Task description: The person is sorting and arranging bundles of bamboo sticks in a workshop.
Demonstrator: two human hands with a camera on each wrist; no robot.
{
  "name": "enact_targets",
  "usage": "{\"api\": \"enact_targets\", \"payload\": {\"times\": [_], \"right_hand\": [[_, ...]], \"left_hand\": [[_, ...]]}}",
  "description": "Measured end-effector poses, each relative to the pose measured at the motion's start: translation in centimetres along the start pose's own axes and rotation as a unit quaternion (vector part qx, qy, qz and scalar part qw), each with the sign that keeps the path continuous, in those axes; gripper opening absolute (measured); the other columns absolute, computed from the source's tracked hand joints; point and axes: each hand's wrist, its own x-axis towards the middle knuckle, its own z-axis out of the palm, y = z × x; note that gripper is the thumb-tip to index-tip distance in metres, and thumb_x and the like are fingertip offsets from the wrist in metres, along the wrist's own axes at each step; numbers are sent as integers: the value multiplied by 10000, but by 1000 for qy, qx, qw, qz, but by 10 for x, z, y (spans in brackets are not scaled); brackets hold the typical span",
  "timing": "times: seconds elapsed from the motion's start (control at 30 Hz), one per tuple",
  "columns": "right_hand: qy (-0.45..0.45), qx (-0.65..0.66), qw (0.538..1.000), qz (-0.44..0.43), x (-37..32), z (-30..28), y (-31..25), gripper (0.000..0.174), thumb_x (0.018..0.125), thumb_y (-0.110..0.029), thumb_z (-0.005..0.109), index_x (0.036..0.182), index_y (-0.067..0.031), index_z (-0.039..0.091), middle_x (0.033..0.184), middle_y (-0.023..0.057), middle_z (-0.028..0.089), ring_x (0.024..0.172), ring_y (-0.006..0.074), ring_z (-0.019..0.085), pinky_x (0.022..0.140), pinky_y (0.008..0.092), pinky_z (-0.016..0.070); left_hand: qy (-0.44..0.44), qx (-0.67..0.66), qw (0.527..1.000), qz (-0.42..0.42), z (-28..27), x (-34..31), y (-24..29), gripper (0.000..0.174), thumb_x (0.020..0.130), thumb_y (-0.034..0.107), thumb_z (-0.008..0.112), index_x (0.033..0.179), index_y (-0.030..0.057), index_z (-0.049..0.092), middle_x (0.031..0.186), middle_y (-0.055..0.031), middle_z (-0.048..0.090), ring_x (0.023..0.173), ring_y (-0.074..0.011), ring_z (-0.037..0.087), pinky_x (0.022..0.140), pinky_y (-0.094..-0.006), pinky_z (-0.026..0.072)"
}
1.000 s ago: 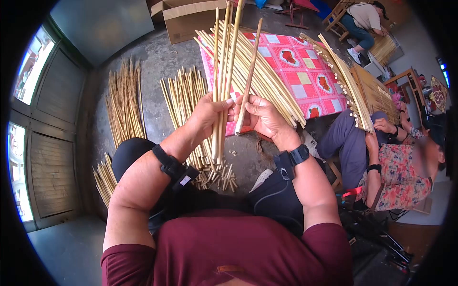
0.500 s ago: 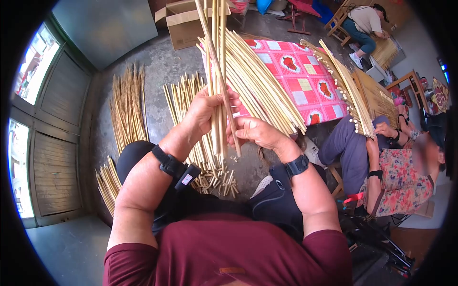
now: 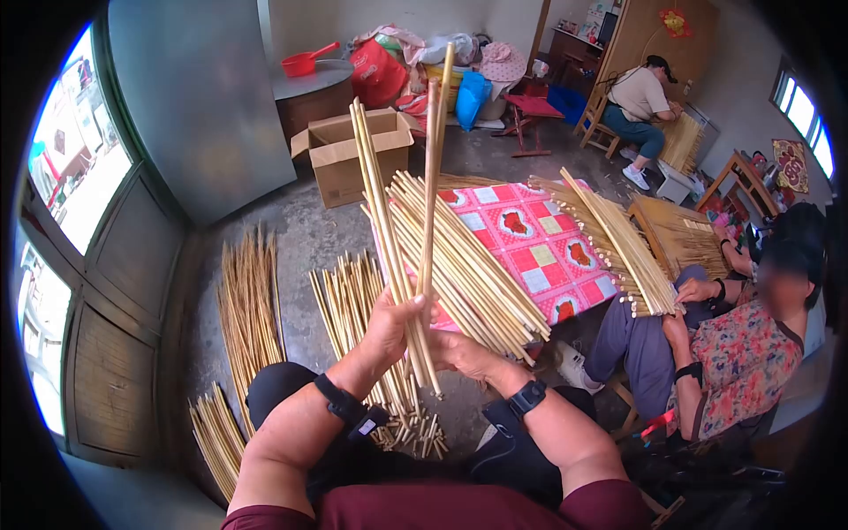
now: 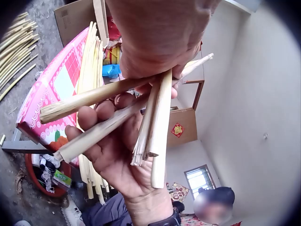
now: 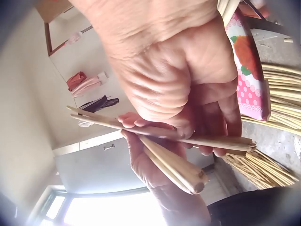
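Stalks (image 3: 383, 212), long and pale, rise crossed in the left hand (image 3: 389, 331), whose fingers and thumb curl round them. The right hand (image 3: 466, 355), fingers loosely bent, seems merely to touch their lower ends, its thumb being partly hidden. Loose stalks (image 3: 468, 274) cross a pink checked tablecloth (image 3: 533, 254); cut stubs (image 3: 430, 435) lie below.

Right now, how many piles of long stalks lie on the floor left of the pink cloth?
3: a brown pile with wispy tops, a paler pile nearest the cloth, and a third pile at lower left. The knee may hide more.
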Motion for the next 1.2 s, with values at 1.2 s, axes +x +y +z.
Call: {"api": "enact_targets", "payload": {"times": [1.2], "right_hand": [[-35, -195, 980, -17, 5, -24, 7, 212, 914, -181, 524, 1045, -18, 558, 814, 28, 616, 711, 111, 593, 594, 240, 473]], "left_hand": [[5, 24, 1000, 5, -6, 8, -13, 308, 830, 13, 578, 1113, 27, 458, 888, -83, 561, 745, -199, 583, 711, -363, 529]]}}
